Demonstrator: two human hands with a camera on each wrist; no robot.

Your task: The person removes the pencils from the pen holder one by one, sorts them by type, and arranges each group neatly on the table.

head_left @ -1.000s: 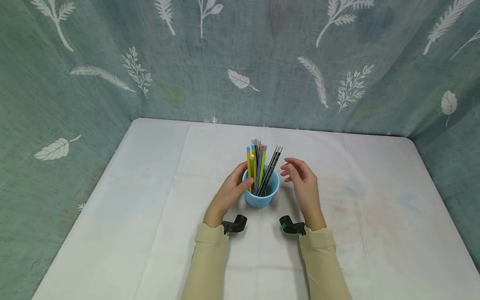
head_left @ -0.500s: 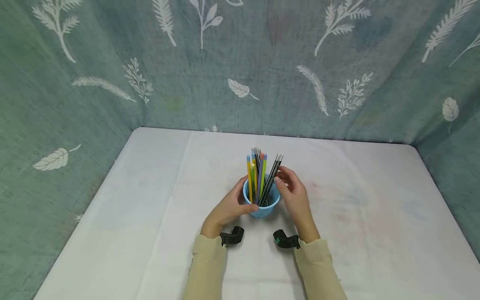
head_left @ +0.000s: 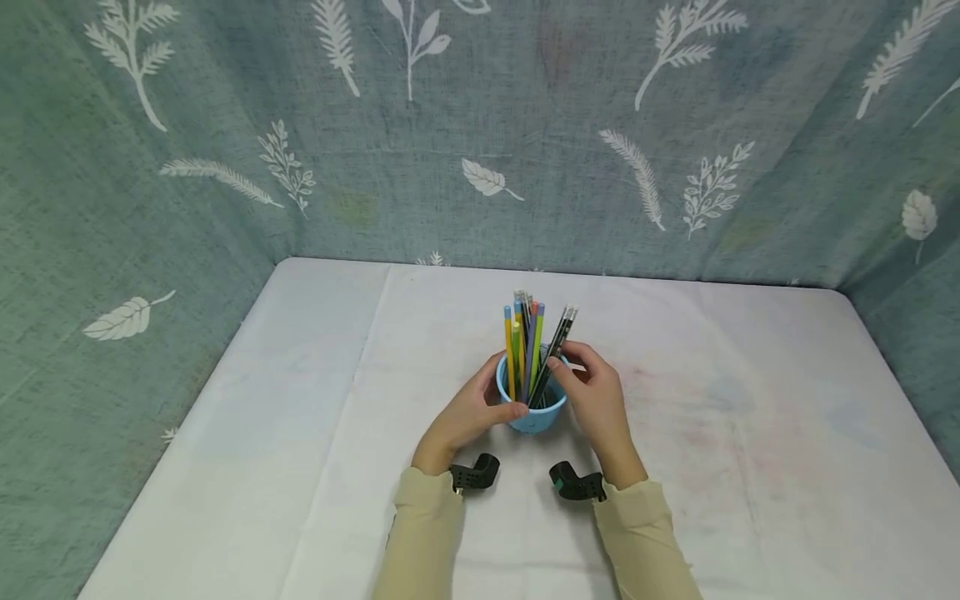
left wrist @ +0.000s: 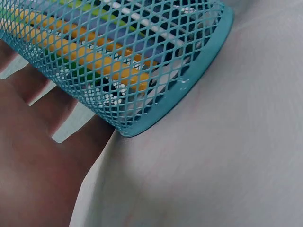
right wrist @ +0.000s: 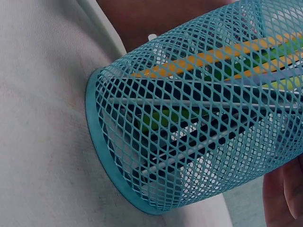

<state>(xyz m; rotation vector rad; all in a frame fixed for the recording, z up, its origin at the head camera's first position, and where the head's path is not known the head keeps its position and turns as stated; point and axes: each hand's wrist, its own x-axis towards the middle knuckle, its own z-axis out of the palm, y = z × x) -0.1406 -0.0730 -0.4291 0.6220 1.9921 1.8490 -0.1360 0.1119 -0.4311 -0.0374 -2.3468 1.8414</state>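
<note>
Compared with a second ago, the right hand (head_left: pixel 596 398) is in from its spot apart from the black pencils (head_left: pixel 558 338) and now pinches them at the three o'clock rim of the blue mesh pencil cup (head_left: pixel 534 423). The cup stands upright on the white tablecloth (head_left: pixel 337 467); the left hand (head_left: pixel 467 412) grips it from nine o'clock. A steady brace and light pinch along the pencils' one o'clock lean should spare the coloured pencils (head_left: pixel 529 354).

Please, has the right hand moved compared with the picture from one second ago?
Yes: in the head view, the right hand has moved left, away from the table's back right corner, reaching the black pencils in the blue cup.
</note>
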